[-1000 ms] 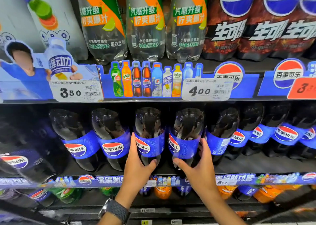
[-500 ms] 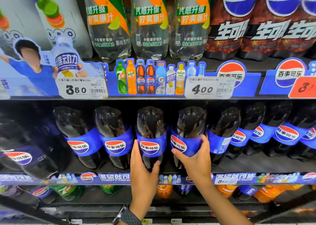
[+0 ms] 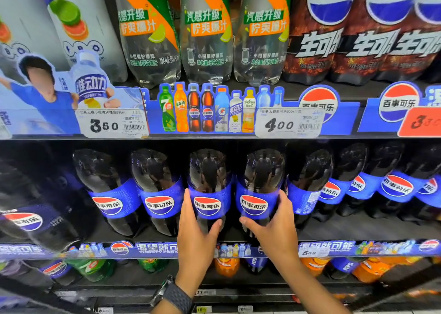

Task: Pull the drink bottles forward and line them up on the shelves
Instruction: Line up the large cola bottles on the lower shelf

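The middle shelf (image 3: pixel 155 248) carries a row of cola bottles (image 3: pixel 158 194), each full of dark drink with a blue label. Those at left and centre stand near the front edge, and those at right seem to sit farther back (one at far left leans over). The top shelf (image 3: pixel 353 120) holds white bottles (image 3: pixel 95 34) at left, clear lemon bottles (image 3: pixel 207 51) in the middle and brown cola bottles (image 3: pixel 315 51) at right, above price tags (image 3: pixel 286 124). Below, orange bottles (image 3: pixel 226 266) and green bottles (image 3: pixel 95 268) show only in part.

The left hand (image 3: pixel 195 237) reaches up from below and grips the centre bottle (image 3: pixel 207 205) low down, thumb on its right side, fingers curled round its left. A watch (image 3: pixel 176 294) sits on that wrist. The right hand (image 3: pixel 274 232) grips the next bottle (image 3: pixel 253 205), just beside the first, with the thumb under the label and the fingers wrapped round the right side. Both held bottles stand upright at the shelf's front.
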